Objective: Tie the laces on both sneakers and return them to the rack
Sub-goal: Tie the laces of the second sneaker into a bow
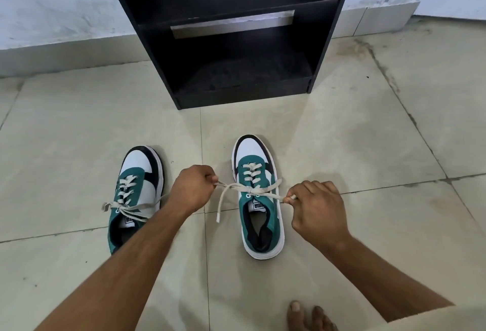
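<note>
A pale tiled floor [342,133] with dark grout lines runs up to a white wall, and a black rack [231,41] with open shelves stands against that wall, its shelves bare of shoes.

From the head camera, two green, white and black sneakers sit on the floor in front of the rack, toes pointing toward it and well apart from each other. The left sneaker [136,194] carries a bow across its tongue, though the forearm over it hides part of the knot, so how tight it is cannot be told. The right sneaker [259,199] lies between the two hands. The left hand [194,188] is clenched on one end of the right sneaker's lace [236,187], and the right hand [315,209] pinches the other end; the lace is drawn out sideways, crossing over the top eyelets, with one tail hanging down to the floor. Bare toes [307,315] show at the bottom edge.
</note>
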